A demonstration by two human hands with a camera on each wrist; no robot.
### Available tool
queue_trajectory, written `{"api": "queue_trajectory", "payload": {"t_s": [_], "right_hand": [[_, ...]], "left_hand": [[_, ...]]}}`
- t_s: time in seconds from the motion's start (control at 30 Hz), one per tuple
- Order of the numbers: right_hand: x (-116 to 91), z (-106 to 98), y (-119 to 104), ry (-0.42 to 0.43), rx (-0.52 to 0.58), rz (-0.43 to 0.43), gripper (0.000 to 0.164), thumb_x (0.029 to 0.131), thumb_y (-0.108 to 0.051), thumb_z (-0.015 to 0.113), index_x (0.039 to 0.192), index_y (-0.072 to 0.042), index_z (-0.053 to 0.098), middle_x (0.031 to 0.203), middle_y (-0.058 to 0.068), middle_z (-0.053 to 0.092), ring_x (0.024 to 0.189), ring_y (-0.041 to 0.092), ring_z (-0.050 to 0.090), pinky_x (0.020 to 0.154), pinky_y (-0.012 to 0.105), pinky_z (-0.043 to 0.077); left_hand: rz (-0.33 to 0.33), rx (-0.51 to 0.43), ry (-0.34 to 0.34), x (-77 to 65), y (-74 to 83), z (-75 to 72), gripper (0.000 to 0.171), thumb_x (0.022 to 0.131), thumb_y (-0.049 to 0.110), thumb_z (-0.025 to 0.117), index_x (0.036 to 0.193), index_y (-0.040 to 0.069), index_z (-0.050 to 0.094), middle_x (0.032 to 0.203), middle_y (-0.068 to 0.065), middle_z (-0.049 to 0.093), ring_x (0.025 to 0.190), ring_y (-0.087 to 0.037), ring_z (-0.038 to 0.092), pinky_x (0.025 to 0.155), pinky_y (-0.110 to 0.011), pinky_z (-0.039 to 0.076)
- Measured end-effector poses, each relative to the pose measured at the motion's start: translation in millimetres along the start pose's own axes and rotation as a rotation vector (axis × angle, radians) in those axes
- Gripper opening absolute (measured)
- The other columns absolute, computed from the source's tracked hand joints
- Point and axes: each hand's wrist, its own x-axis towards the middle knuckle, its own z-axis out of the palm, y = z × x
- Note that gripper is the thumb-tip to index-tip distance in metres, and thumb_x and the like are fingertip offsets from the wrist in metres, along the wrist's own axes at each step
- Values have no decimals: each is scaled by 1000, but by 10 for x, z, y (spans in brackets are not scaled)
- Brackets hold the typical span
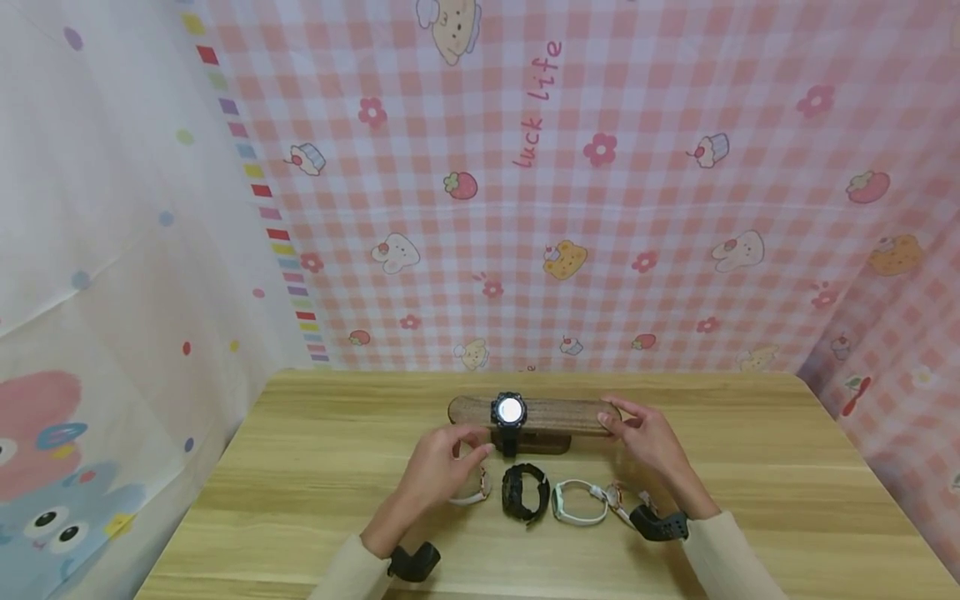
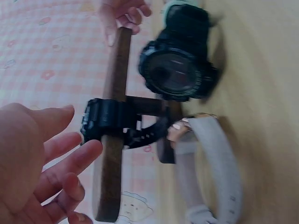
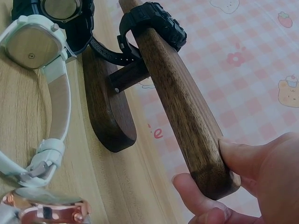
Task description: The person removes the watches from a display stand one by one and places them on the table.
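Observation:
A dark wooden watch stand (image 1: 562,415), a bar on a post and base, carries a black digital watch (image 1: 510,411) left of its middle. The strap of that watch wraps the bar, one end hanging loose. My right hand (image 3: 254,179) pinches the bar's right end, thumb on one face and fingers on the other. My left hand (image 2: 44,163) is beside the bar's other end, near the black watch, with its fingers spread and nothing held. Below the left hand in the head view lies a white-strapped watch (image 2: 217,163) with a rose-gold case.
In front of the stand, a second black watch (image 1: 525,493) and a white watch (image 1: 580,503) stand on the wooden table (image 1: 315,467). A rose-gold watch (image 1: 617,497) lies by the right wrist. Behind the table hangs a pink checked cloth (image 1: 525,317).

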Motion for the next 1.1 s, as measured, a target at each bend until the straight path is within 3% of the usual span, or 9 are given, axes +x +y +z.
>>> {"api": "queue_trajectory", "payload": {"t_s": [0.27, 0.37, 0.57, 0.73, 0.97, 1.1], "right_hand": [[-3, 2, -14, -2, -3, 2, 47, 97, -31, 65, 138, -9, 58, 84, 19, 74, 55, 20, 54, 43, 23, 25], [1, -2, -13, 0, -9, 8, 47, 97, -31, 65, 138, -10, 58, 84, 19, 74, 52, 17, 49, 43, 22, 24], [0, -8, -13, 0, -12, 1, 49, 97, -32, 65, 139, -8, 57, 83, 18, 74, 57, 23, 54, 43, 23, 24], [-5, -1, -19, 5, -9, 6, 48, 96, -31, 65, 138, -9, 58, 82, 18, 74, 50, 15, 45, 43, 22, 23], [-2, -18, -19, -8, -14, 2, 49, 97, -33, 65, 139, -10, 57, 83, 18, 74, 49, 11, 39, 42, 22, 23], [11, -13, -7, -8, -10, -2, 48, 97, -32, 65, 139, -11, 58, 83, 18, 74, 49, 11, 39, 42, 22, 23]], "left_hand": [[-1, -57, 87, 188, 57, 32, 33, 86, 19, 78, 115, 6, 70, 92, -4, 71, 87, -17, 64, 78, -29, 55], [-24, -80, 96, 243, 60, 73, 39, 85, 20, 80, 120, 6, 68, 96, -6, 69, 93, -19, 62, 81, -31, 55], [-73, -37, 103, 346, 86, 138, 48, 82, 27, 82, 124, 9, 67, 101, -5, 68, 99, -21, 56, 83, -35, 48], [-127, -9, 101, 394, 87, 181, 58, 78, 34, 84, 127, 9, 65, 105, -6, 65, 106, -24, 55, 92, -42, 46], [-134, 98, 78, 438, 76, 226, 72, 74, 47, 84, 132, 11, 61, 105, -5, 62, 92, -19, 54, 77, -34, 45], [-151, 125, 60, 462, 81, 236, 77, 72, 52, 84, 134, 12, 60, 102, -3, 61, 85, -17, 52, 76, -35, 43]]}}
